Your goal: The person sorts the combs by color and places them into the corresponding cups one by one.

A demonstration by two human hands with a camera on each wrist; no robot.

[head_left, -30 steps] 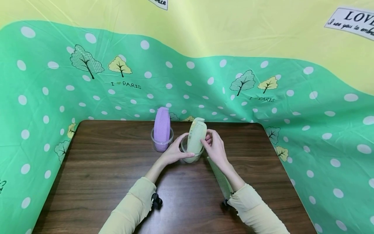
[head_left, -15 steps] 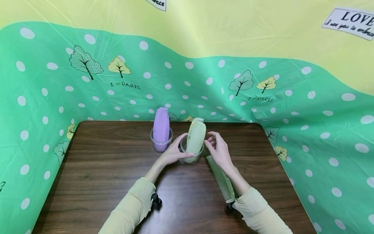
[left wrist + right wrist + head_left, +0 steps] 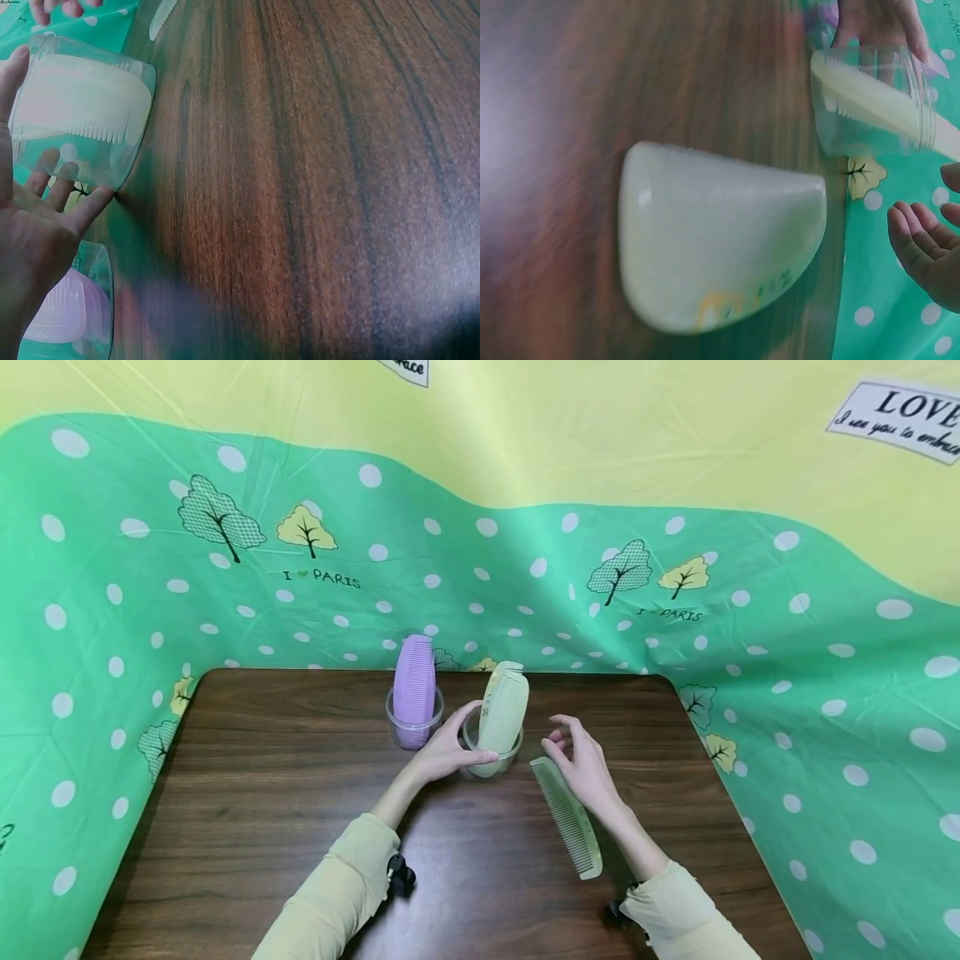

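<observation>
My left hand [image 3: 444, 752] grips a clear plastic jar [image 3: 124, 169] from its left side, thumb across the front and fingers behind. Pale yellow combs [image 3: 506, 706] stand in it, leaning right and sticking out above the rim. My right hand [image 3: 587, 768] hovers to the right of the jar, fingers loosely bent with nothing in them. Just below that hand, a light green comb [image 3: 567, 818] lies slantwise on the table. In the right wrist view the same green comb [image 3: 712, 232] looms large and blurred, with a small orange print on it.
To the left of my left hand stands a second clear jar [image 3: 438, 720] with purple combs [image 3: 412, 685] upright in it. The dark wooden table [image 3: 285, 793] ends at a green and yellow patterned cloth [image 3: 487, 593] behind and at the sides.
My right hand has let go of the pale yellow comb in the jar and drawn back right and toward me, uncovering more of the green comb. My left hand stays on the jar.
</observation>
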